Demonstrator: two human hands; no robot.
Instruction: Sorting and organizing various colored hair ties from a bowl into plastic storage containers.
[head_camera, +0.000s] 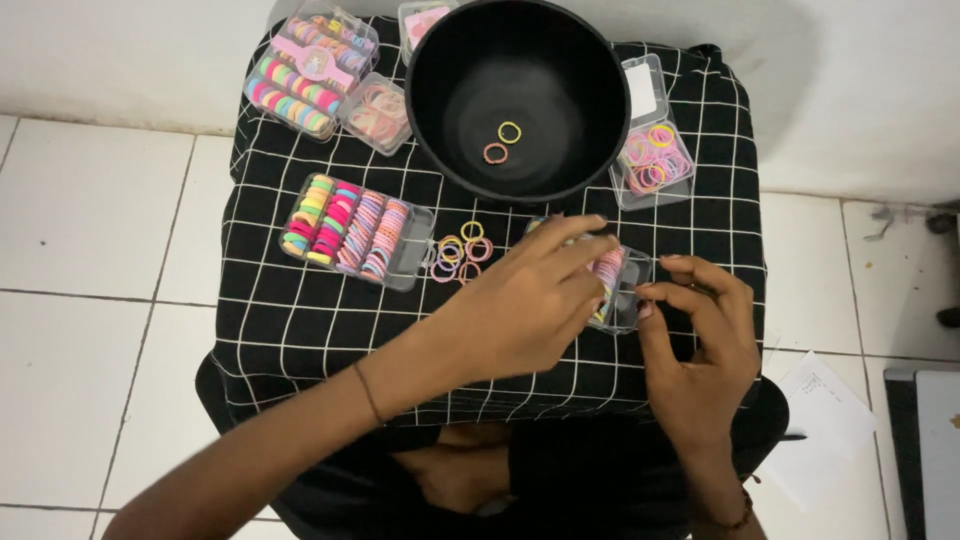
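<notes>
Though the left hand (525, 305) covers most of the small clear box (622, 290) of hair ties, so its grip's unclear, the right hand (700, 340) fingers pinch the box's right edge on the worktop (300, 320).

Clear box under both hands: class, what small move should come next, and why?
Probably the right hand should pull one band from the clear box while the left hand steadies it. The black bowl holds only two bands.

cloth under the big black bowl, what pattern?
Black cloth with a thin white grid of squares, under the black round bowl. Clearest in the head view.
</notes>
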